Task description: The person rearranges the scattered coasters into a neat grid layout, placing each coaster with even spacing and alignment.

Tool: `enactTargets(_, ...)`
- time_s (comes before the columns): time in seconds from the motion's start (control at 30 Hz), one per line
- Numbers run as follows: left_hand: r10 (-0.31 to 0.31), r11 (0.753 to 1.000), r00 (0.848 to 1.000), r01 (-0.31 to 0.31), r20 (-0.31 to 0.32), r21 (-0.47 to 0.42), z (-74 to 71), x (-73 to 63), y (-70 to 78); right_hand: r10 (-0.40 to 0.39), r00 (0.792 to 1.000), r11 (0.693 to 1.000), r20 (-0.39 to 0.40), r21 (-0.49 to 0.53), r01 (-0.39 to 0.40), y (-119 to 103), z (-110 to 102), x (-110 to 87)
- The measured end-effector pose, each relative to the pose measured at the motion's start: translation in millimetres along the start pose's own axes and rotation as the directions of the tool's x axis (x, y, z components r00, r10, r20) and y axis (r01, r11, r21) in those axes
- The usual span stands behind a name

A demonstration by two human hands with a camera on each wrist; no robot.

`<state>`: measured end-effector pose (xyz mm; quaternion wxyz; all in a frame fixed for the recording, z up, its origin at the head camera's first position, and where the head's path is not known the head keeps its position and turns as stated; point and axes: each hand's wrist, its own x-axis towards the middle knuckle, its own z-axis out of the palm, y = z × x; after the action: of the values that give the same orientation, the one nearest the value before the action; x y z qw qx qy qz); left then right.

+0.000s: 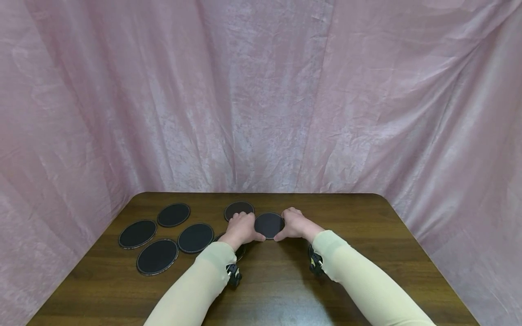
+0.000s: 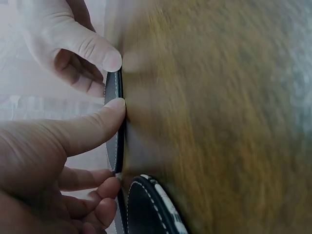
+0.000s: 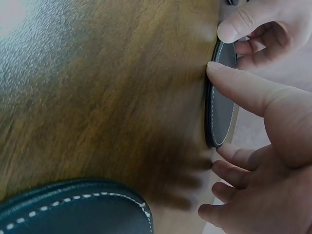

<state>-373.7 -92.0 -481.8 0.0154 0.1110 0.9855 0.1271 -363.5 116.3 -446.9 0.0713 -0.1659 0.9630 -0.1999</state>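
Note:
A round black coaster (image 1: 269, 225) with pale edge stitching lies flat near the back of the wooden table. My left hand (image 1: 242, 228) grips its left side, thumb at the near rim and fingers round the far left edge. From the right, my right hand (image 1: 297, 225) holds the same coaster, its thumb (image 3: 239, 80) on the near rim beside the left thumb. The right hand's other fingers are spread along the right edge. Just behind the left hand sits another coaster (image 1: 236, 208), partly covered by it; one more coaster (image 1: 241, 251) shows from under the left wrist.
Several matching black coasters lie at the left of the table (image 1: 277, 290), among them a near one (image 1: 157, 256) and a far one (image 1: 174, 215). A stitched coaster (image 3: 87, 214) lies close below the right hand. A pink curtain (image 1: 261, 99) hangs behind the table.

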Motion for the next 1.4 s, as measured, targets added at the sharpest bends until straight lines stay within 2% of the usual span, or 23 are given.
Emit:
enactTargets(0.23,0.021,0.998,1.0,-0.021,-0.009,-0.058,24.5,25.0,-18.0,0.023,0.999,1.0,-0.039,-0.002,-0.023,1.8,3.5,1.7)
enactTargets(0.4,0.031,0.998,0.999,-0.031,-0.011,-0.055,33.3,29.4,-23.1,0.049,0.998,0.999,-0.047,0.009,-0.049,-0.4,3.1,-0.9)
enactTargets(0.5,0.03,0.999,0.999,-0.031,-0.015,-0.045,26.1,21.3,-18.2,0.056,0.997,0.998,-0.049,0.009,-0.055,-1.3,2.9,-2.6)
enactTargets(0.63,-0.015,0.998,1.0,0.016,0.008,-0.058,-3.7,-4.4,3.2,0.051,0.997,0.999,-0.057,-0.006,-0.051,-0.6,2.7,-4.8)
enactTargets(0.73,-0.043,0.994,0.999,0.046,0.033,-0.1,-18.9,-16.0,13.5,0.05,0.997,0.999,-0.057,-0.011,-0.051,0.0,3.2,-6.3)
enactTargets(0.83,-0.038,0.991,0.999,0.042,0.035,-0.13,-5.4,-5.2,4.2,0.053,0.997,0.999,-0.051,0.004,-0.053,-0.1,3.7,-8.9)
enactTargets(0.97,-0.019,0.987,0.999,0.023,0.029,-0.159,22.6,16.3,-13.3,0.055,0.997,0.998,-0.045,0.02,-0.054,0.1,2.3,-13.9)
enactTargets(1.07,-0.002,0.986,0.999,0.008,0.038,-0.168,31.9,25.1,-19.9,0.064,0.997,0.998,-0.031,0.029,-0.063,0.6,0.6,-15.6)
enactTargets(1.1,0.003,0.986,0.999,0.004,0.042,-0.165,33.9,27.4,-21.3,0.068,0.997,0.997,-0.027,0.028,-0.067,1.7,0.9,-14.1)
enactTargets(1.2,0.005,0.986,0.998,0.006,0.062,-0.168,35.2,29.7,-22.5,0.048,0.998,0.999,-0.03,0.015,-0.047,33.1,22.6,11.9)
enactTargets(1.23,0.002,0.985,0.998,0.01,0.07,-0.173,27.0,22.5,-16.9,0.032,0.999,0.999,-0.037,0.01,-0.031,43.1,29.0,18.6)
enactTargets(1.33,-0.005,0.983,0.996,0.021,0.088,-0.183,3.9,0.4,-1.0,0.028,0.999,1.0,-0.036,-0.003,-0.028,42.3,27.3,14.8)
enactTargets(1.4,-0.008,0.981,0.995,0.027,0.099,-0.191,-9.3,-12.3,8.3,0.05,0.999,0.999,-0.019,0.003,-0.05,23.3,12.8,-1.9)
